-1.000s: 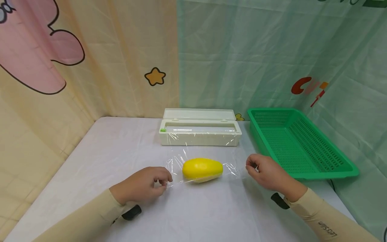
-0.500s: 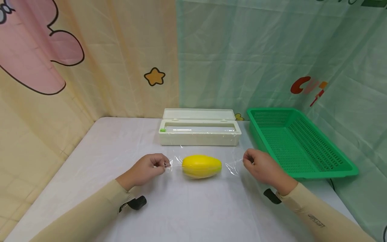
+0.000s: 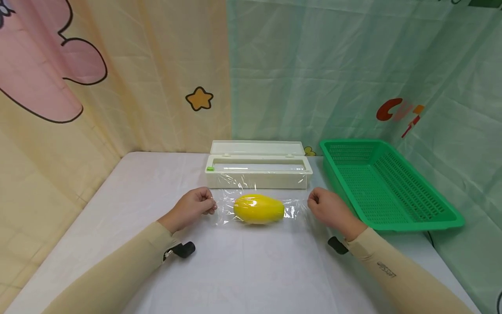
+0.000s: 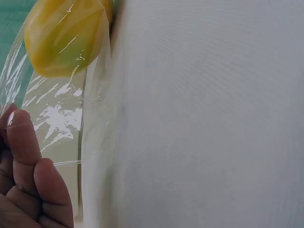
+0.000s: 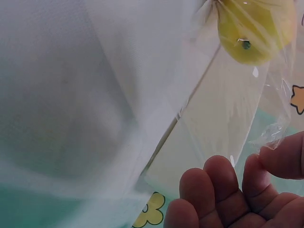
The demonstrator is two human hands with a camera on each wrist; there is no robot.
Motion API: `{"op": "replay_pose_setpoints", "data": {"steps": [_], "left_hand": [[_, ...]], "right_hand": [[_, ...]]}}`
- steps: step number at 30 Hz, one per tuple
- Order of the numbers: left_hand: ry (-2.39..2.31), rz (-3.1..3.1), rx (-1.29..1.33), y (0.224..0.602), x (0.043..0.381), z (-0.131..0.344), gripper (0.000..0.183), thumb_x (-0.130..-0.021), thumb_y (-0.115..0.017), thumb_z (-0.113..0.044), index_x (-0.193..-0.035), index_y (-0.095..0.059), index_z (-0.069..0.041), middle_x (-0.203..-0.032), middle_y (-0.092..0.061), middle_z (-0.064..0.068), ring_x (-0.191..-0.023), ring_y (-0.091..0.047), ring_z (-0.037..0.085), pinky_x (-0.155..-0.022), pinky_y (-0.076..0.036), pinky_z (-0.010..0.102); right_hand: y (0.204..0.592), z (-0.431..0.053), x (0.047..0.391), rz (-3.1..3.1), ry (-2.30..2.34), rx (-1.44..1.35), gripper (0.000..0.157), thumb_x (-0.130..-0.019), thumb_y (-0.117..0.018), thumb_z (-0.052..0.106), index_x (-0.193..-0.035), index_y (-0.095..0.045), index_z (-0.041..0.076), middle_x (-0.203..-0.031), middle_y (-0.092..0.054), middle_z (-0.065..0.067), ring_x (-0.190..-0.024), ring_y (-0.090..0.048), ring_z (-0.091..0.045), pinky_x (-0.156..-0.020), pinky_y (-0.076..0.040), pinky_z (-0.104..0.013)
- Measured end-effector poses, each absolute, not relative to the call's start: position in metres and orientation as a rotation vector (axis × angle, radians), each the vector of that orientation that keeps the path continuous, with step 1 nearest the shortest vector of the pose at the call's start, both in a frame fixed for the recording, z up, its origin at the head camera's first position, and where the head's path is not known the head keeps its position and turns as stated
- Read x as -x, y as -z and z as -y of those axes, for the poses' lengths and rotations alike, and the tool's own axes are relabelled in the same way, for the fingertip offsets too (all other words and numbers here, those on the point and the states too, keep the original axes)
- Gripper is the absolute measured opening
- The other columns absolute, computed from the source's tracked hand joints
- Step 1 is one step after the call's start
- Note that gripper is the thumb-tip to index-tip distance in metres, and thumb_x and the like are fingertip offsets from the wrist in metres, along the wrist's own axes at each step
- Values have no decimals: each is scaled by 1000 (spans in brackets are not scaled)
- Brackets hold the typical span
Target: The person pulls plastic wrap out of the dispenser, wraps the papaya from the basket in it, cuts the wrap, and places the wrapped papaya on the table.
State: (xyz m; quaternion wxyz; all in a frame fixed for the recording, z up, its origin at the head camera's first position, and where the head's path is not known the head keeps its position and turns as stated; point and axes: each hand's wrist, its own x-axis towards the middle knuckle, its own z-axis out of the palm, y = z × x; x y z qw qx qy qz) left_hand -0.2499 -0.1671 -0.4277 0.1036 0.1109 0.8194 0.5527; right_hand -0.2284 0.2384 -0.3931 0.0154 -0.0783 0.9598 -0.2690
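A yellow, oblong papaya-like fruit point(image 3: 259, 209), greenish at one end, sits wrapped in clear cling film point(image 3: 225, 211) in the middle of the head view. My left hand point(image 3: 193, 207) pinches the film at the fruit's left; in the left wrist view the film runs from its fingers point(image 4: 23, 137) up to the fruit. At the other side my right hand point(image 3: 331, 209) holds the film's right edge, pinched between thumb and forefinger in the right wrist view. Film also stretches back toward the white cling film dispenser point(image 3: 259, 179), whose lid stands raised.
A green plastic basket point(image 3: 392, 187) stands at the table's right, just beyond my right hand. White cloth covers the table point(image 3: 251, 270). Printed curtains point(image 3: 274, 74) hang close behind the dispenser and along both sides.
Both hands have moved away from me toward the dispenser, taking film and fruit with them. The right hand has also come inward. The fruit has rolled forward, and film now covers its near side.
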Motion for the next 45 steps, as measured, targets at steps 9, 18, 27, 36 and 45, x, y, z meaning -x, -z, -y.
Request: {"op": "replay_pose_setpoints", "data": {"steps": [9, 18, 27, 36, 45], "left_hand": [[-1601, -2458, -230, 429, 257, 165, 4, -96, -62, -3, -98, -59, -1, -99, -76, 19, -78, -66, 14, -76, -59, 23], [-1524, -2457, -261, 427, 259, 164, 37, -101, -59, -8, -137, -65, -9, -98, -72, 15, -84, -65, 18, -79, -58, 23], [-1580, -2451, -255, 428, 262, 164, 25, -104, -55, -10, -118, -71, 2, -94, -68, 9, -81, -61, 16, -73, -55, 23], [-1602, -2482, -262, 424, 260, 165, 22, -106, -58, -14, -109, -69, 5, -92, -68, 8, -79, -60, 19, -73, -55, 24], [-1604, -2526, -196, 423, 262, 161, 24, -107, -60, -20, -116, -69, 1, -91, -67, 7, -81, -62, 19, -74, -57, 24]], "right_hand": [[399, -239, 238, -2966, 773, 186, 17, -102, -50, 14, -95, -62, 3, -77, -57, -6, -69, -51, -20, -59, -43, -31], [400, -239, 241, -2960, 833, 253, 24, -105, -50, 9, -117, -66, -4, -107, -71, -17, -86, -62, -25, -73, -55, -37], [400, -226, 229, -2919, 880, 802, 42, -99, -74, 18, -139, -66, 10, -146, -63, -12, -138, -53, -39, -113, -48, -61], [402, -232, 232, -2891, 1165, 690, 4, -98, -73, 10, -101, -74, 9, -102, -75, -2, -100, -69, -23, -89, -59, -42], [407, -246, 244, -2607, 1434, 332, 21, -98, -74, 18, -107, -68, 0, -98, -70, -1, -94, -61, -19, -85, -54, -29]]}}
